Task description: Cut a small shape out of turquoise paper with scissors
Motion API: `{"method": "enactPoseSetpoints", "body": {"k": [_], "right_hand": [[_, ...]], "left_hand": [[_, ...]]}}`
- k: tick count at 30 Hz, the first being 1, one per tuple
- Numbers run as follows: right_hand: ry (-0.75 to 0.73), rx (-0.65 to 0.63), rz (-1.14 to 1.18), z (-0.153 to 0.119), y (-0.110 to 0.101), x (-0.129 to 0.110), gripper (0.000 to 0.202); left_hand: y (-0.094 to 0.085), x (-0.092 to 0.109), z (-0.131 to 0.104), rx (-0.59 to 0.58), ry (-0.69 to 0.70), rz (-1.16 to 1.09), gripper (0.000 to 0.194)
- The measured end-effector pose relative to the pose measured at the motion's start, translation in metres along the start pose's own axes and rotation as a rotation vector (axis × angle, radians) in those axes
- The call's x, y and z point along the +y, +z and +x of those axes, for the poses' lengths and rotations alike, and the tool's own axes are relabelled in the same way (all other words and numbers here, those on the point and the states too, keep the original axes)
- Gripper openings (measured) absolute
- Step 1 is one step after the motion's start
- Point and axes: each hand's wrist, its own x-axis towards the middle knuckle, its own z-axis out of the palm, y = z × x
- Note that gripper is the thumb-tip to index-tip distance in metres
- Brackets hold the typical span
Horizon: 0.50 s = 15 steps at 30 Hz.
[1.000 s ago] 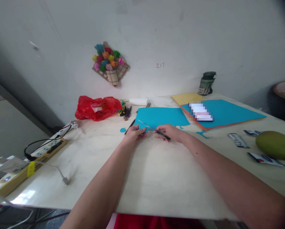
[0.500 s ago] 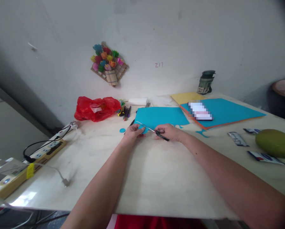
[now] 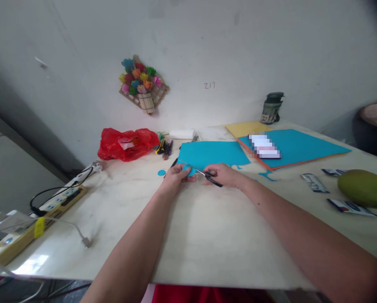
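Note:
Between its thumb and fingers, my left hand pinches a small blue paper piece. The fingers of my right hand are wrapped round the black handles of the scissors, whose thin metal blades point left across the small piece. Just behind my hands lies a blue paper sheet with a cut lower edge. A small blue disc rests on the table left of my left hand. To the right of my right hand is a curled blue paper scrap.
Red plastic bag and pens stand behind on the left. A power strip with cables lies far left. On the right are stacked coloured sheets, a phone, a bottle, small packets and a green fruit.
The small blue piece in my left hand has turned slightly against the blades. Both hands stay in nearly the same place, and the view has shifted a little.

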Motion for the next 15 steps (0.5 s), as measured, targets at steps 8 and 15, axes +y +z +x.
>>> {"method": "enactPoseSetpoints", "body": {"k": [8,15], "right_hand": [[0.026,-0.006,0.056,-0.0011,0.0009,-0.0029,0.032],[0.025,-0.014,0.094,-0.0002,0.0014,-0.0018,0.034]], "left_hand": [[0.0002,-0.0018,0.0002,-0.01,0.011,-0.028,0.03],[0.0015,-0.0008,-0.0001,-0.017,0.0,-0.054,0.028]]}}
